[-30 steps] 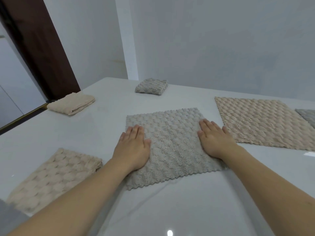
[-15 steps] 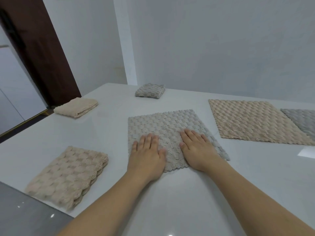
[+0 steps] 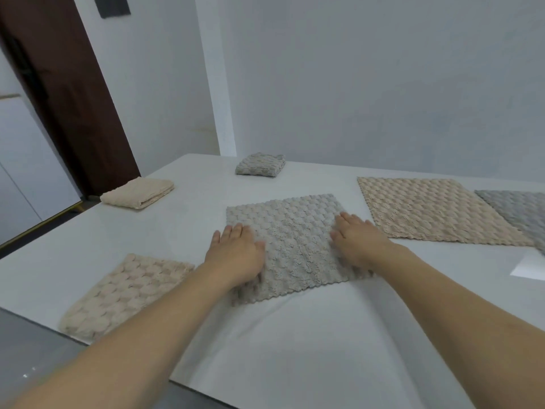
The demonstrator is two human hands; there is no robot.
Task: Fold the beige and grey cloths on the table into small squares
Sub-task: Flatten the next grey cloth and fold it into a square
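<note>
A grey textured cloth lies spread flat in the middle of the white table. My left hand rests flat on its left edge, fingers straight. On the cloth's right edge my right hand presses down, also flat. To the right, a beige cloth lies spread out, and a second flat grey cloth shows at the frame edge beyond it. A half-folded beige cloth sits at the near left.
A folded beige cloth lies at the far left of the table and a small folded grey square at the far middle. A dark wooden door frame stands beyond the table's left corner. White walls lie behind.
My hands slid together to the cloth's middle half a second ago and have now moved apart again to its left and right edges, smoothing it. The view has shifted a little.
</note>
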